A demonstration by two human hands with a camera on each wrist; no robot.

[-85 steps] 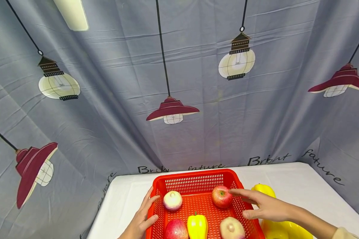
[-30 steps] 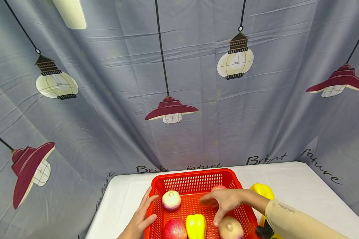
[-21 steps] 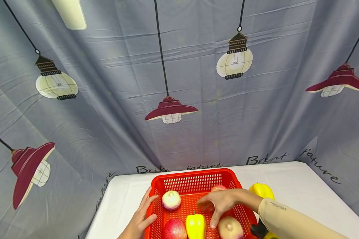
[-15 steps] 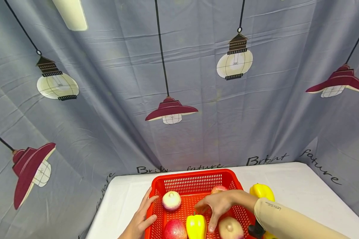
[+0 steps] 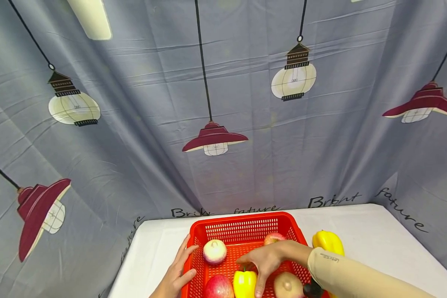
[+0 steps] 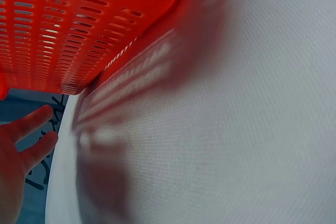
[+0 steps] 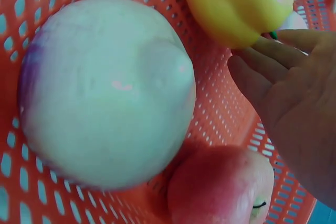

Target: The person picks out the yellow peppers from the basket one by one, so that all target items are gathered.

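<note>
A red plastic basket [image 5: 242, 217] holds a yellow bell pepper [image 5: 244, 283], two white-and-purple turnips, a red apple-like fruit [image 5: 218, 286] and an apple [image 5: 274, 238]. My right hand [image 5: 264, 258] reaches down over the pepper's stem end, thumb along its right side, fingers spread loosely. In the right wrist view those fingers [image 7: 268, 64] lie fairly straight, right at the pepper [image 7: 236, 3]. A turnip [image 7: 105, 93] fills much of that view. My left hand [image 5: 175, 271] has its fingers extended along the basket's left side. The left wrist view shows two of its fingers apart below the basket wall [image 6: 79, 30].
Outside the basket, to its right, another yellow pepper [image 5: 328, 242] lies on the white table [image 5: 361, 231], partly behind my right sleeve [image 5: 342, 267]. A grey curtain [image 5: 223, 178] printed with lamps hangs behind the table.
My right hand has moved left from the basket's right rim, past the apple, and then lower to the yellow pepper inside. My left hand has stayed at the basket's left side.
</note>
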